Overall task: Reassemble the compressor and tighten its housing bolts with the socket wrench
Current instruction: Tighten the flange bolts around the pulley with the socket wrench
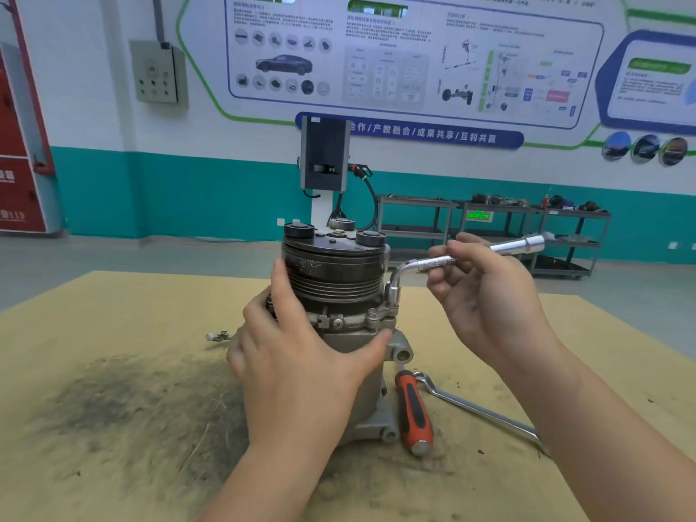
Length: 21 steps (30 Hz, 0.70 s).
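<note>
While the grey metal compressor with its dark ribbed pulley (335, 295) stands upright in the middle of the tan, soot-smudged tabletop (113, 333), the left hand (297, 356) wraps its housing, fingers spread round the far side, thumb stretched across the front. The right hand (486, 295) pinches the shiny L-shaped socket wrench (444, 263) by its horizontal handle, fingers curled over the top; the wrench's downturned socket sits on a flange bolt at the compressor's right side. Just beside the base (right of it) lie an orange-and-black-handled screwdriver (413, 412) and a slim silver ring spanner (478, 408), apparently touching near the top.
</note>
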Tool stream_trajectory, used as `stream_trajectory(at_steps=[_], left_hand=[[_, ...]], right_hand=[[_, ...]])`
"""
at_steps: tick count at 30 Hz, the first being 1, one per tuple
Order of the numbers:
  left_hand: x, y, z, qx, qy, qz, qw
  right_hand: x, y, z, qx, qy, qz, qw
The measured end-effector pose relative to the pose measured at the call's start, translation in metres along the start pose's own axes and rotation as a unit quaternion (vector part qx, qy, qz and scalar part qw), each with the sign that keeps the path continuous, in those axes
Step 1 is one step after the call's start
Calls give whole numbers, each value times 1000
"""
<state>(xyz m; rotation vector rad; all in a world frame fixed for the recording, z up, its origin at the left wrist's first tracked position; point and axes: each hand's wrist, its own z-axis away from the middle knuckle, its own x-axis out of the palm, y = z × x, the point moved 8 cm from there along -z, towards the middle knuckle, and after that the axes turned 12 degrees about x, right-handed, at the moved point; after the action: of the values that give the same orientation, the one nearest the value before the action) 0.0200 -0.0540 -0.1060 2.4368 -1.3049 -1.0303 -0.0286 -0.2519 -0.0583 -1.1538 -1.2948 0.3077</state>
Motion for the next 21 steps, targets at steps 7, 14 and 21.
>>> stream_trajectory(at_steps=[7, 14, 21], left_hand=[[-4, -8, 2, 0, -17, 54, 998], [-3, -8, 1, -6, -25, 51, 998], [-4, -7, -1, 5, -40, 31, 999]], right_hand=[[-6, 10, -6, 74, 2, -15, 997], [-11, 16, -10, 93, 5, -41, 995], [-6, 3, -6, 7, -3, 22, 1000]])
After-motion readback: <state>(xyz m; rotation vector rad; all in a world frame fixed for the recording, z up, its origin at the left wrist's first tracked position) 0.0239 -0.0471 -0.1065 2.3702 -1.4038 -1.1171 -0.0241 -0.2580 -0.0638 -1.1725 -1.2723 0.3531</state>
